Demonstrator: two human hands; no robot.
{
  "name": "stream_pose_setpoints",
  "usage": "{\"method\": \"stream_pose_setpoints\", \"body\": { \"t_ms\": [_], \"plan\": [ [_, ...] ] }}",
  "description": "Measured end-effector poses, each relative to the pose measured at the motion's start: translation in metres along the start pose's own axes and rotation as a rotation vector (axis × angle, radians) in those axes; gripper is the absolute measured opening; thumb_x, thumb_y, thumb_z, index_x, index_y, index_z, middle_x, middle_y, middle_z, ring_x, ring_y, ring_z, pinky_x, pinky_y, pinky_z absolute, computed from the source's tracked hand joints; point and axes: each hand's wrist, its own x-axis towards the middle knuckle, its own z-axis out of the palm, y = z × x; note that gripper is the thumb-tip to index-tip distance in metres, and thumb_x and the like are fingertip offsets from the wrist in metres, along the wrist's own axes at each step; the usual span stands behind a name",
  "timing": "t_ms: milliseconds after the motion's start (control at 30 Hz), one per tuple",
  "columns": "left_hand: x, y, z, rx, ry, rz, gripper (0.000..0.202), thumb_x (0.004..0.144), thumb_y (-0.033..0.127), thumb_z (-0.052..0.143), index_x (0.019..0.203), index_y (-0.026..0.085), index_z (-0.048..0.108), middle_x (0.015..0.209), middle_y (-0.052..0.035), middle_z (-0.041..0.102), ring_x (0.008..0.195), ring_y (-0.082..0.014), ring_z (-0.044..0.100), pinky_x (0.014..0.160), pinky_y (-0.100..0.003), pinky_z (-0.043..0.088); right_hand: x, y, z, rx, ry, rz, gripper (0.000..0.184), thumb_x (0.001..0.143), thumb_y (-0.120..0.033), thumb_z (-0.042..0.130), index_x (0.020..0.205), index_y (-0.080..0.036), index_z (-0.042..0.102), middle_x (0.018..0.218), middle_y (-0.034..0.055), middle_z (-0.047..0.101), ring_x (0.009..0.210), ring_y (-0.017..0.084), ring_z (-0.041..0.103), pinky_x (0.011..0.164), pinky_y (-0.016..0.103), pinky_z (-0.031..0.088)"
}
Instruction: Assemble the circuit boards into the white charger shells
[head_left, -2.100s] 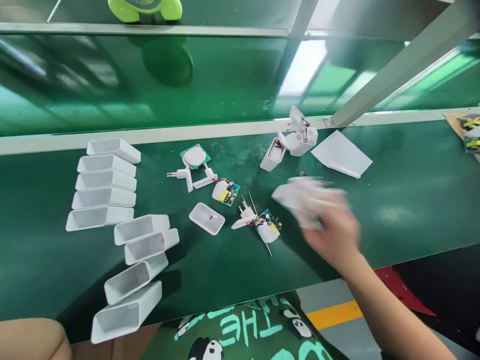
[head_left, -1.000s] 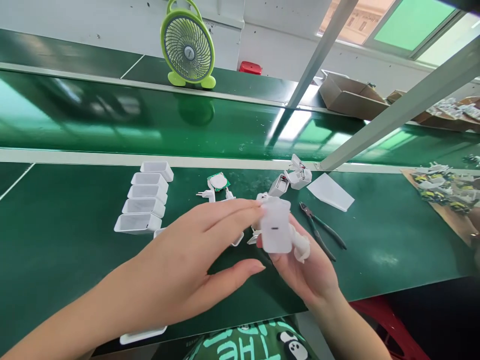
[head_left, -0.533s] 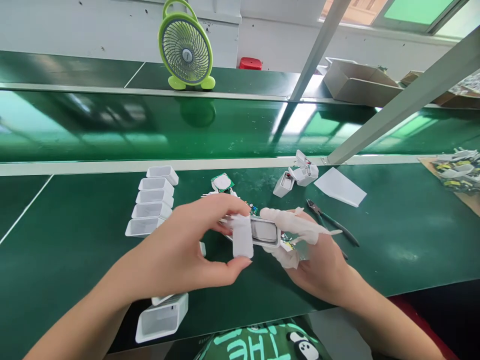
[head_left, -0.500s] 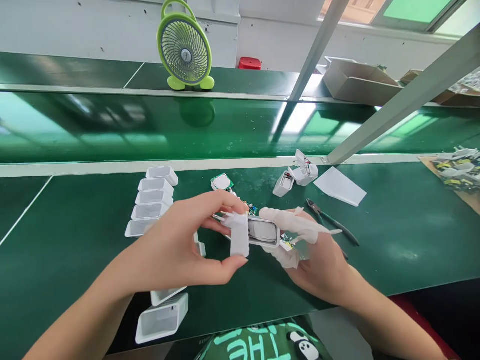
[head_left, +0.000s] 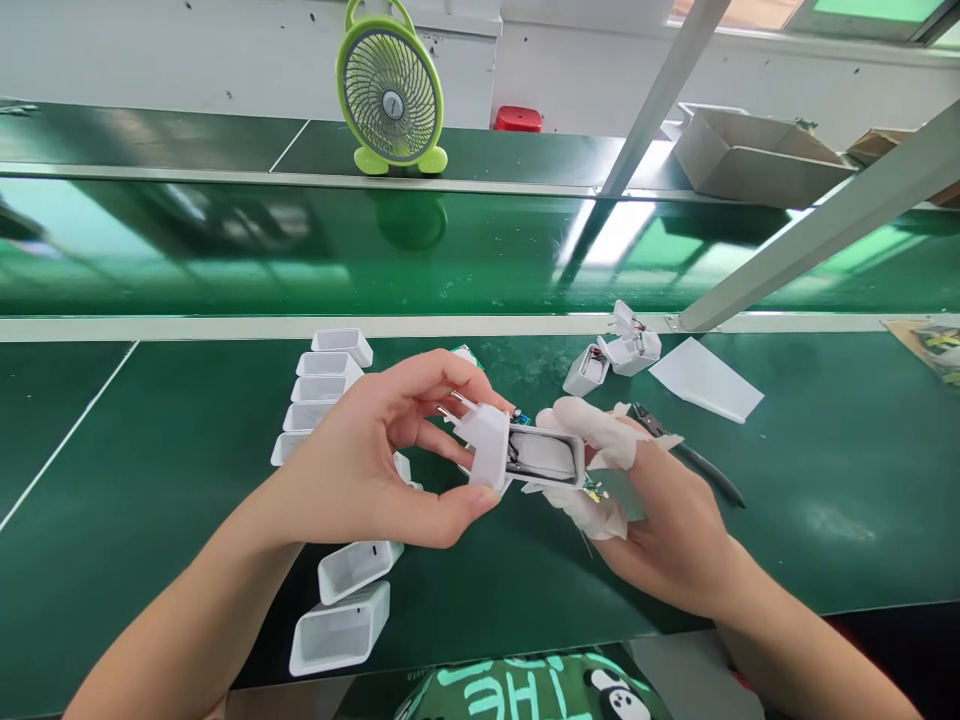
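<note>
In the head view, my left hand (head_left: 379,465) has its thumb and fingers clamped on a white plastic plug cover (head_left: 489,445), whose two metal pins (head_left: 464,400) point up and away toward my palm. My right hand (head_left: 667,520) grips a white, oblong plastic shell (head_left: 580,462) between fingers in white coverings (head_left: 607,432), one above and another below. Both pieces are raised in front of me over the green table (head_left: 465,610), the shell's open mouth facing me. Inside I see a pale oval pad (head_left: 546,455) and dark wires (head_left: 514,455) by the cover's edge. The cover overlaps the left end of the mouth; whether the two touch there, I cannot tell.

To handle this well, I think my right hand should hold the shell steady by its outer walls, clear of the rim. My left should pinch the cover by its edges, leaving the pins unpressed. The wires look easy to nip between cover and rim, so any shift should be small, with no tug on them. A circuit board (head_left: 595,489) peeks out just below the shell, so I'd avoid lowering my knuckles onto it.
</note>
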Motion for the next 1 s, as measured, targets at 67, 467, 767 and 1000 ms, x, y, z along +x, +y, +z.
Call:
{"method": "stream_pose_setpoints", "body": {
  "t_ms": [67,467,767,1000],
  "plan": [
    [0.000,0.001,0.000,-0.009,0.002,-0.014,0.042,0.071,0.010,0.076,0.106,0.028,0.061,0.112,0.0000,0.070,0.087,-0.0156,0.072,0.074,-0.026,0.070,0.002,0.000,-0.002,-0.017,-0.024,0.004,0.033,0.087,-0.005,0.056,0.112,-0.025,0.051,0.088,0.0068,0.064,0.090,0.026,0.063,0.077,0.042,0.055],
    [-0.005,0.001,0.000,-0.010,0.028,-0.023,0.041,0.072,0.013,0.077,0.107,0.028,0.062,0.112,-0.0004,0.067,0.086,-0.0150,0.069,0.073,-0.025,0.070,0.007,0.002,-0.006,-0.027,-0.218,-0.024,0.038,0.078,-0.001,0.053,0.109,-0.022,0.053,0.118,0.0161,0.055,0.088,0.024,0.060,0.066,0.036,0.056],
    [-0.003,0.001,0.001,-0.042,0.034,-0.027,0.043,0.072,0.012,0.077,0.108,0.030,0.063,0.111,0.0015,0.066,0.085,-0.0135,0.068,0.074,-0.024,0.069,0.015,0.005,0.000,0.177,-0.057,-0.061,0.054,0.089,-0.004,0.057,0.139,-0.015,0.041,0.119,0.0147,0.061,0.109,0.023,0.059,0.093,0.040,0.053],
    [-0.004,-0.001,0.003,-0.016,0.021,0.006,0.046,0.073,0.011,0.077,0.112,0.029,0.062,0.116,0.0002,0.067,0.088,-0.0150,0.070,0.076,-0.026,0.070,0.008,0.007,0.002,0.085,-0.054,-0.058,0.026,0.084,0.001,0.057,0.097,-0.022,0.054,0.102,0.0099,0.059,0.101,0.023,0.061,0.081,0.037,0.055]
  ]
}}
